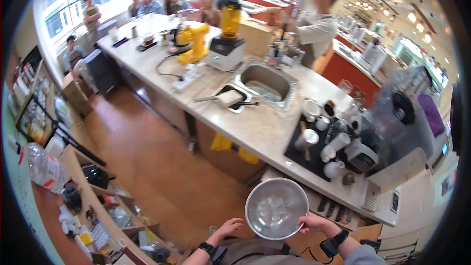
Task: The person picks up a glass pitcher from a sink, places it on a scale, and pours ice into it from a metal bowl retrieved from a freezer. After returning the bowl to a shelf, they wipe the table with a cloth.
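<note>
A round stainless steel mixing bowl (253,215) is held out in front of my apron, its open side facing me. Clear lumps that look like ice (273,209) lie at its bottom. My right hand (313,223) grips the bowl's rim on the lower right, thumb over the edge. To the left of the bowl, my left hand (229,227) is apart from it, fingers loosely stretched and holding nothing.
A long counter (235,126) runs ahead with a sink (267,84), a yellow-jar blender (229,29) and a black mat (300,153) of cups. Shelves (117,211) line the left. A person (316,32) stands across the counter; several others are farther back.
</note>
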A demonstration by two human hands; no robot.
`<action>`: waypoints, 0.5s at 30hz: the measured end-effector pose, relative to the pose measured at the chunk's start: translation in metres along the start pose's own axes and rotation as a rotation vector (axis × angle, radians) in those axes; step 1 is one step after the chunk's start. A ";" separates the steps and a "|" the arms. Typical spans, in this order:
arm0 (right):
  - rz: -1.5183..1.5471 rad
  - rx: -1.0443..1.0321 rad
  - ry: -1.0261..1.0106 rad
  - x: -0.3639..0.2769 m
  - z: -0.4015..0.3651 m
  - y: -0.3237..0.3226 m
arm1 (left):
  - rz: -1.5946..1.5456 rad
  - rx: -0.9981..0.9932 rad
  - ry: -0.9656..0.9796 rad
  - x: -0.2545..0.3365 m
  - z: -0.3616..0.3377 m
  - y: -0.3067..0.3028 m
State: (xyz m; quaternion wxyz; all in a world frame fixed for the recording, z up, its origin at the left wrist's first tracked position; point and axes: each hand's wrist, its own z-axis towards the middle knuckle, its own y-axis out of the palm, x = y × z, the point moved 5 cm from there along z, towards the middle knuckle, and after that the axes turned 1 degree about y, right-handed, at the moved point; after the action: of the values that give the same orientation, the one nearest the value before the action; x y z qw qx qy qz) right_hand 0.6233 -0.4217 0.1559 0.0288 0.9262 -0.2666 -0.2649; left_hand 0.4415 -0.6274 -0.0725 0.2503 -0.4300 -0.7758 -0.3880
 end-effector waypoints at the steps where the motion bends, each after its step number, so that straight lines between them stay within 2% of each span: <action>1: 0.056 0.027 -0.030 -0.027 0.012 0.030 | 0.059 0.114 0.078 0.002 -0.021 -0.037; 2: 0.051 -0.026 -0.060 -0.048 0.033 0.056 | 0.126 0.275 0.205 -0.002 -0.042 -0.075; 3: 0.048 -0.070 -0.076 -0.064 0.052 0.078 | 0.324 0.405 0.271 0.008 -0.067 -0.111; 4: 0.001 -0.080 -0.067 -0.083 0.068 0.106 | 0.519 0.521 0.313 0.022 -0.099 -0.137; 5: -0.042 -0.092 -0.056 -0.101 0.086 0.133 | 0.547 0.624 0.300 0.056 -0.137 -0.153; 7: -0.003 -0.132 0.000 -0.122 0.134 0.174 | 0.465 0.811 0.317 0.067 -0.179 -0.203; 9: 0.030 -0.201 0.053 -0.151 0.175 0.218 | 0.354 0.917 0.350 0.075 -0.205 -0.251; 11: 0.021 -0.186 0.090 -0.183 0.213 0.261 | 0.089 0.978 0.344 0.099 -0.222 -0.288; 13: -0.015 -0.209 0.147 -0.216 0.257 0.293 | -0.020 1.000 0.353 0.127 -0.227 -0.333; 15: -0.092 -0.254 0.231 -0.252 0.297 0.330 | 0.004 1.015 0.351 0.173 -0.228 -0.381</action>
State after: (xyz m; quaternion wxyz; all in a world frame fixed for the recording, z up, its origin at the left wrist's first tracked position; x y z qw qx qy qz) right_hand 0.1348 -0.5497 0.0854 0.1640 0.9506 -0.1830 -0.1896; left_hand 0.0383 -0.8573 0.0353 0.5535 -0.1849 -0.8115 -0.0298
